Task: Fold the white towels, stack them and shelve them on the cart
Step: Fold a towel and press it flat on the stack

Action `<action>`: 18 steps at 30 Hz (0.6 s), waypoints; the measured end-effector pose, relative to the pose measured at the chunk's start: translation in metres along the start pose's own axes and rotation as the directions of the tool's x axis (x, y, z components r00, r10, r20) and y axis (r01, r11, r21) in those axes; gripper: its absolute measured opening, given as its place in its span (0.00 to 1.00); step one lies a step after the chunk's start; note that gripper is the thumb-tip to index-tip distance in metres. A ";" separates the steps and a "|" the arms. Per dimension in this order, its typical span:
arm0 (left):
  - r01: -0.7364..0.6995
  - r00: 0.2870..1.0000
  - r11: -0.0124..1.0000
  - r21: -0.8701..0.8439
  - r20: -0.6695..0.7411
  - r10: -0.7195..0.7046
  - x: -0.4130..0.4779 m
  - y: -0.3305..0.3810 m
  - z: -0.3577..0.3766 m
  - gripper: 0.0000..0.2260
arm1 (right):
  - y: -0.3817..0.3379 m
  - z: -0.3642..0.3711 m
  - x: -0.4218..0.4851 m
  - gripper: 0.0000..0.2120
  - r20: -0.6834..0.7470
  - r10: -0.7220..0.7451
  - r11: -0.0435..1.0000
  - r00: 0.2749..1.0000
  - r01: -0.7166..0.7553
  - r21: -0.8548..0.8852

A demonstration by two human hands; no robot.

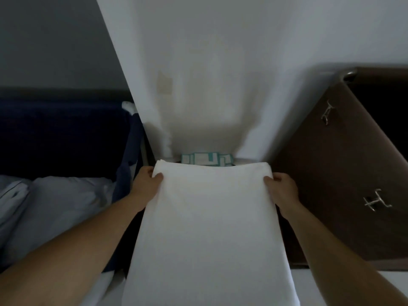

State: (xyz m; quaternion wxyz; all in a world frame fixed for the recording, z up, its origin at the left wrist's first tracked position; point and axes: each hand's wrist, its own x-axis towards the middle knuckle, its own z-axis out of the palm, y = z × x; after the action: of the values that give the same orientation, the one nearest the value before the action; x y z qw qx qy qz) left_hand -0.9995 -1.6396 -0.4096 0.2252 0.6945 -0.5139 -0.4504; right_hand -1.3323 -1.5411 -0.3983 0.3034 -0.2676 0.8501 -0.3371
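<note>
A white towel [209, 228] hangs in front of me, held up by its folded top edge and falling out of view at the bottom. My left hand [146, 182] pinches the top left corner, thumb on the front of the cloth. At the top right corner my right hand [280, 186] pinches it the same way. The cart cannot be made out in this view.
Teal-and-white packets [206, 160] lie on a ledge just behind the towel's top edge, below a white wall. A dark blue fabric bin [66, 138] with bluish linen [55, 206] stands at the left. A brown cabinet [335, 184] with metal handles is at the right.
</note>
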 end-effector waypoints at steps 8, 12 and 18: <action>0.049 0.996 0.993 -0.103 0.082 -0.041 -0.085 -0.043 -0.015 0.27 | 0.034 -0.017 -0.091 0.27 0.082 0.020 1.000 0.996 -0.018 -0.023; 0.107 0.988 0.990 -0.091 0.120 -0.096 -0.117 -0.079 -0.023 0.31 | 0.065 -0.026 -0.134 0.26 0.160 0.127 0.989 0.979 -0.114 -0.090; 0.111 0.989 0.993 -0.036 0.099 -0.107 -0.170 -0.105 -0.029 0.27 | 0.096 -0.048 -0.173 0.16 0.163 0.150 0.988 0.975 -0.140 -0.071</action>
State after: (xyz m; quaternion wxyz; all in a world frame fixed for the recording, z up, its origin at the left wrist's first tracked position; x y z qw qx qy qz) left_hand -0.9325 -1.4488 -0.4100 0.1895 0.6939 -0.4760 -0.5059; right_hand -1.2730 -1.3472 -0.3826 0.3894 -0.2411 0.8485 -0.2653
